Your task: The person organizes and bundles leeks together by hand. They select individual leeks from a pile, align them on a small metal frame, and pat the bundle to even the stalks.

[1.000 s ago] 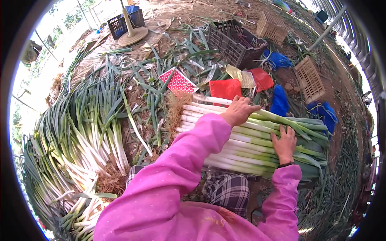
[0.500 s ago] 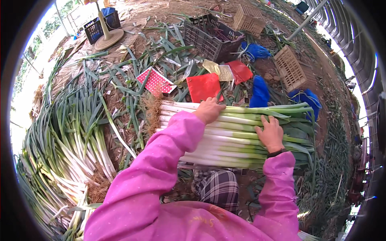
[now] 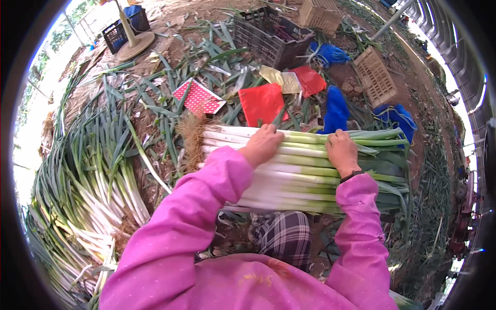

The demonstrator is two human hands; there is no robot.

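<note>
both hands lie flat on top of a big bunch of leeks (image 3: 310, 173). the left hand (image 3: 262, 144) rests near the white ends, with its fingers curled over the far edge of the bunch. the right hand (image 3: 342, 151) rests farther along, where the stalks turn green, and its fingers also bend over the far side. neither hand pinches one stalk. they press down on the whole bunch, palms on it.

the bunch lies across the lap, on top of checked trousers (image 3: 284, 235). the stalks lie side by side, all one way. the hairy roots (image 3: 192, 138) stick out on the left and the dark green leaves (image 3: 392, 170) point to the right. the white ends look lined up, so i think the gathering and evening out of this bunch is mostly done. i see no band or string around it, so the tying seems to be left.

a much bigger pile of leeks (image 3: 98, 186) lies on the ground to the left, well apart from the hands. so a lot looks not yet bunched.

past the bunch, on the dirt, lie a red sheet (image 3: 262, 103), a red and white dotted sheet (image 3: 199, 97) and some blue cloth (image 3: 337, 107). a dark crate (image 3: 271, 35) stands farther off, with loose green leaves scattered near it.
</note>
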